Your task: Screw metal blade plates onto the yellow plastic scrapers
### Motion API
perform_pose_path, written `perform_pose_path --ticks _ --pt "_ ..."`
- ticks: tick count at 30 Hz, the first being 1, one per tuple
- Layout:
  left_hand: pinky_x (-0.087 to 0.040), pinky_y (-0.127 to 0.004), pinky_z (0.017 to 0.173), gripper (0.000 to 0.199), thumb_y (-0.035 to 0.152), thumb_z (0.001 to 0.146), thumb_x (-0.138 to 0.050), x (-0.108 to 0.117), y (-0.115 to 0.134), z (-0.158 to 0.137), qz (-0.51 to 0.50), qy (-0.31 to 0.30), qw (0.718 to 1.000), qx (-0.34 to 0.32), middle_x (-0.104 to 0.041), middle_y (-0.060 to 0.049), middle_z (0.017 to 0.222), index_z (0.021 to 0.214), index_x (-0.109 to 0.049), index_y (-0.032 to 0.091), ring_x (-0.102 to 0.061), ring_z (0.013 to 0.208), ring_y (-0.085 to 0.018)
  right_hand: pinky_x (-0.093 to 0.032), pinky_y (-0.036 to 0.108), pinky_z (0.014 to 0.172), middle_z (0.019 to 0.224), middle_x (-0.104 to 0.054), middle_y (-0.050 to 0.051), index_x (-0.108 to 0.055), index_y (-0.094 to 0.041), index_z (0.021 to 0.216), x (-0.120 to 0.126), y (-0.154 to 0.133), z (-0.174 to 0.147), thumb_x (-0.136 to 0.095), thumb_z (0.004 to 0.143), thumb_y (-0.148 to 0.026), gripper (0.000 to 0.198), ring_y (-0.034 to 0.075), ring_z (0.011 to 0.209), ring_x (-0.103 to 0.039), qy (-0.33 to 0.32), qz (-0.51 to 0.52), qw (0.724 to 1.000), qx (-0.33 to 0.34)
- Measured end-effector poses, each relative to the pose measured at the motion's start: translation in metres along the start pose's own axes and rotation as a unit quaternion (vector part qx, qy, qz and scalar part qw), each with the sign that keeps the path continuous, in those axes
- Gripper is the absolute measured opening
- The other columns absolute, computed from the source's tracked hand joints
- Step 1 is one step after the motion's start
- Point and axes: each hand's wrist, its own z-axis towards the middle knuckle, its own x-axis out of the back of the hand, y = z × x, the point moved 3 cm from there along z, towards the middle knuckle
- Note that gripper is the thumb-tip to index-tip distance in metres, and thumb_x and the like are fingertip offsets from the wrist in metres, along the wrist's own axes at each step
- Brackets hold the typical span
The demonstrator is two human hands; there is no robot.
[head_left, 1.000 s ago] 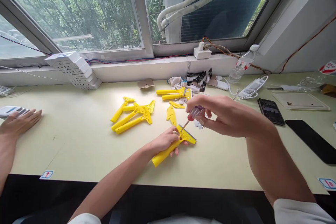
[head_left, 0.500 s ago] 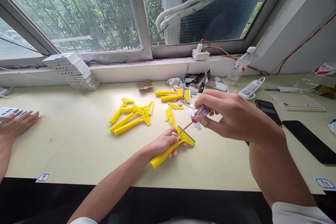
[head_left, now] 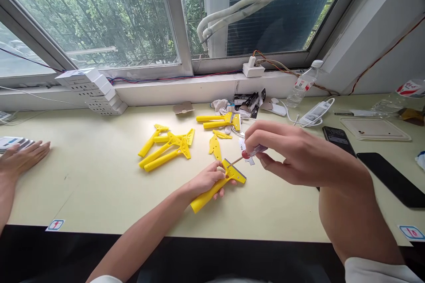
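My left hand (head_left: 208,177) is closed around a yellow scraper (head_left: 206,198) near its head, which carries a metal blade along the edge. In my right hand (head_left: 288,150) is a screwdriver (head_left: 236,160) with a red and clear handle. Its tip meets the scraper head near one end of the blade, at a screw spot. Just behind the scraper lies a loose yellow plate (head_left: 214,146), with another small yellow piece (head_left: 222,134) past it. Several yellow scraper handles (head_left: 166,154) lie in a group to the left.
Two bladed scrapers (head_left: 215,120) lie behind, near black packets (head_left: 247,102). To the right are a water bottle (head_left: 303,83), a power strip (head_left: 314,113) and two dark phones (head_left: 392,177). Another person's hand (head_left: 26,155) rests at the far left by white boxes (head_left: 13,143).
My right hand has turned about the screwdriver, its wrist moving slightly right and its fingers shifting on the handle. My left hand and the scraper have stayed in place.
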Motion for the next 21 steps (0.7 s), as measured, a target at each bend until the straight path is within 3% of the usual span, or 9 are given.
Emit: perform_pose_path --ticks 6,11,14,17,21 --pt "-0.044 -0.021 0.041 0.042 0.031 0.092 -0.063 0.000 0.000 0.000 -0.001 0.010 1.000 -0.001 -0.076 -0.012 0.116 0.129 -0.045 0.023 -0.064 0.052 -0.011 -0.042 0.030 0.068 0.091 -0.068 0.004 -0.065 -0.020 0.106 -0.003 -0.001 0.000 -0.059 0.105 -0.021 0.006 0.016 0.072 -0.060 0.021 -0.102 0.994 -0.023" --pt "-0.043 -0.020 0.042 0.047 0.033 0.092 -0.063 -0.001 0.001 -0.001 -0.009 0.012 1.000 -0.001 -0.076 -0.010 0.114 0.134 -0.044 0.024 -0.061 0.049 -0.009 -0.030 0.030 0.058 0.079 -0.067 0.001 -0.063 -0.021 0.095 -0.004 -0.004 0.001 -0.061 0.104 -0.030 0.012 0.016 0.061 -0.056 0.028 -0.195 0.978 -0.069" --pt "-0.043 -0.021 0.042 0.046 0.033 0.091 -0.065 -0.002 0.002 -0.001 -0.014 0.012 1.000 0.000 -0.076 -0.010 0.113 0.131 -0.046 0.024 -0.062 0.049 -0.010 -0.034 0.030 0.060 0.091 -0.069 0.005 -0.061 -0.021 0.100 -0.003 -0.007 0.001 -0.064 0.098 -0.025 0.004 0.017 0.067 -0.059 0.016 -0.171 0.982 -0.078" --pt "-0.044 -0.021 0.043 0.047 0.034 0.090 -0.067 -0.002 0.003 -0.002 -0.014 0.013 1.000 -0.003 -0.075 -0.010 0.113 0.131 -0.046 0.024 -0.062 0.051 -0.010 -0.043 0.030 0.067 0.109 -0.069 0.010 -0.059 -0.021 0.108 -0.003 -0.010 0.000 -0.058 0.094 -0.012 0.016 0.018 0.078 -0.063 -0.012 -0.082 0.995 -0.051" --pt "-0.044 -0.021 0.043 0.047 0.034 0.091 -0.067 -0.002 0.003 -0.001 -0.012 0.009 1.000 -0.003 -0.075 -0.010 0.114 0.131 -0.045 0.024 -0.063 0.052 -0.011 -0.046 0.029 0.072 0.109 -0.068 0.008 -0.057 -0.021 0.113 -0.004 -0.010 0.001 -0.053 0.097 -0.007 0.021 0.017 0.081 -0.063 -0.030 -0.023 0.999 -0.021"
